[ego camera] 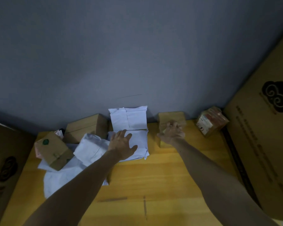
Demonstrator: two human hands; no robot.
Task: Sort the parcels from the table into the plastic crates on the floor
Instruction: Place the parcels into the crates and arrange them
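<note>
Parcels lie along the back of a yellow wooden table (153, 176). My left hand (122, 143) rests flat, fingers spread, on a white mailer bag (140, 141) at the centre. My right hand (171, 132) grips a small brown cardboard box (171, 118) by its front, fingers curled over the top. Another white mailer (128, 118) leans against the wall behind. More white bags (90, 147) lie to the left, with a brown box bearing a green mark (53, 150) on them. No plastic crates are in view.
A larger brown box (87, 127) stands at the back left, and a taped box with a label (211, 122) at the back right. Big cardboard cartons flank the table on the right (265, 128) and left (5, 168). A grey wall rises behind.
</note>
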